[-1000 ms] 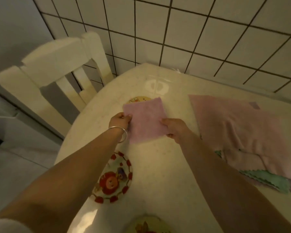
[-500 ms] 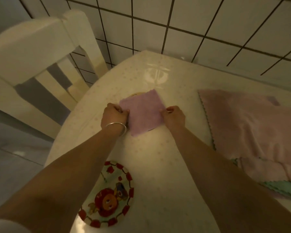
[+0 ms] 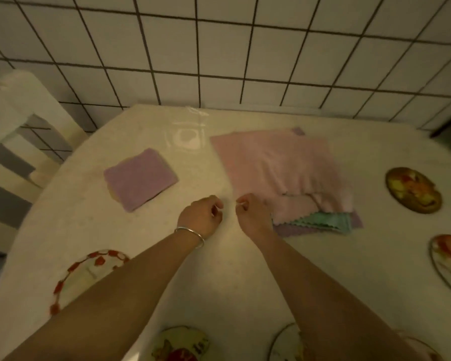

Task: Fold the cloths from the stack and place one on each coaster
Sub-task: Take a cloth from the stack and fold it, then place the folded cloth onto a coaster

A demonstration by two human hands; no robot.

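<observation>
A folded purple cloth (image 3: 140, 178) lies at the table's far left, covering a coaster whose edge just peeks out beneath it. The stack of cloths (image 3: 281, 168) sits right of centre, pink on top with green (image 3: 320, 220) and purple layers showing at its near corner. My left hand (image 3: 202, 217) and my right hand (image 3: 250, 213) hover side by side over the table, fingers curled, holding nothing. My right hand is just beside the stack's near left corner. Bare coasters: a red-rimmed one (image 3: 86, 272) under my left forearm, one (image 3: 413, 193) at the right.
More coasters lie at the right edge (image 3: 449, 261) and along the near edge (image 3: 181, 343), (image 3: 287, 343). A white chair (image 3: 24, 142) stands left of the table (image 3: 219, 282). A tiled wall (image 3: 219, 61) rises behind it.
Both hands let go of the folded purple cloth, which now lies on the far-left coaster, and drew back to the right toward the stack. The view swung right.
</observation>
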